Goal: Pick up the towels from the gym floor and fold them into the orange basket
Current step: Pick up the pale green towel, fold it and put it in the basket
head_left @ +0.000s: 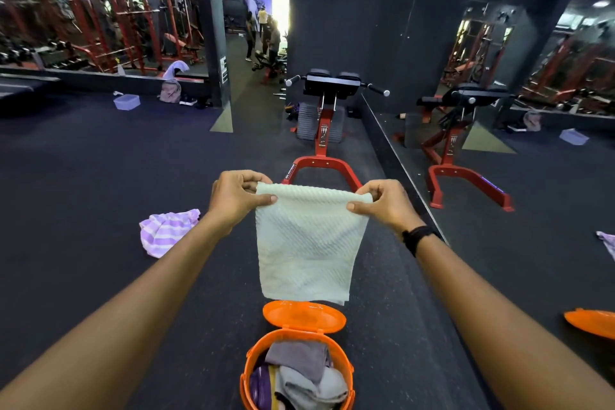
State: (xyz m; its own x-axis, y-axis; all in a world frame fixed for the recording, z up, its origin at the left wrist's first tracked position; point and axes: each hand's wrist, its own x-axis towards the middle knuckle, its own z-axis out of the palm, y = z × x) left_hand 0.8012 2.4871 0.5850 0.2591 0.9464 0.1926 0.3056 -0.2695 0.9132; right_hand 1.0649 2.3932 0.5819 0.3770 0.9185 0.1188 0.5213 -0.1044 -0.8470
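Towel: white towel (307,243) with a ribbed weave, held up in the air by its two top corners, hanging flat and straight down above the basket.
Left hand: left hand (234,198) pinches the towel's top left corner between thumb and curled fingers.
Right hand: right hand (386,205) pinches the top right corner the same way; a black band sits on that wrist.
Basket: orange basket (248,373) on the floor just below the towel, its lid (304,316) flipped open toward the far side; grey and purple cloths lie bunched inside.
Floor: dark gym floor (100,176); a purple striped towel (166,231) lies crumpled to the left, near the left forearm.
Behind: red exercise bench (324,130) beside a wall mirror (499,76).
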